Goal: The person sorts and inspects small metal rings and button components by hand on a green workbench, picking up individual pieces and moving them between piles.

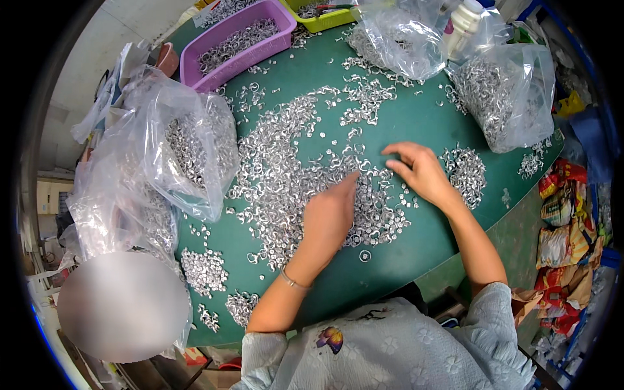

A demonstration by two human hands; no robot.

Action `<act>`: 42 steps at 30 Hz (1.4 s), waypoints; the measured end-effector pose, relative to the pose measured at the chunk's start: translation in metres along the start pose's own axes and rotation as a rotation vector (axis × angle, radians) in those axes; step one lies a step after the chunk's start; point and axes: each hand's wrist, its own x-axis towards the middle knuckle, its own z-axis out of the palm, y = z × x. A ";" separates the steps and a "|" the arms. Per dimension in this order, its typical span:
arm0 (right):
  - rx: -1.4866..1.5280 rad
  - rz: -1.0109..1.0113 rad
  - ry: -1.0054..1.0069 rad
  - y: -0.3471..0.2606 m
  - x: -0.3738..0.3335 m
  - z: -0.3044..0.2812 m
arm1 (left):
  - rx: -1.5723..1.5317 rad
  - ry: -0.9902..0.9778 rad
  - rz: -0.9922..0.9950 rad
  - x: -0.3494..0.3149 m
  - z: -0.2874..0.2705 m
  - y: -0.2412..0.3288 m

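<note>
A wide heap of small silvery metal pieces (276, 172), many of them curved or ring-like, lies spread on the green tabletop (416, 244). My left hand (328, 214) is over the heap's right part, its index finger stretched toward the pieces. Its other fingers look curled under; whatever they may hold is hidden. At the heap's right edge, my right hand (419, 170) hovers with thumb and index finger apart and nothing visible between them. A smaller pile of metal pieces (465, 177) lies just right of that hand.
Clear plastic bags of metal pieces stand left (188, 146) and at the far right (504, 97). A purple basket (188, 68) and a yellow-green basket (318, 24) sit at the back. Small piles (204, 270) lie near left. A white bottle (463, 29) stands among the bags.
</note>
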 end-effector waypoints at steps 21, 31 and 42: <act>0.518 0.279 0.013 0.030 -0.029 -0.011 | 0.319 -0.193 0.253 0.057 0.023 0.007; 0.002 0.148 0.015 0.017 -0.021 -0.003 | 0.302 -0.280 0.187 0.061 0.020 0.011; 1.207 0.270 -0.099 0.028 -0.019 -0.019 | 0.304 -0.270 0.229 0.059 0.021 0.004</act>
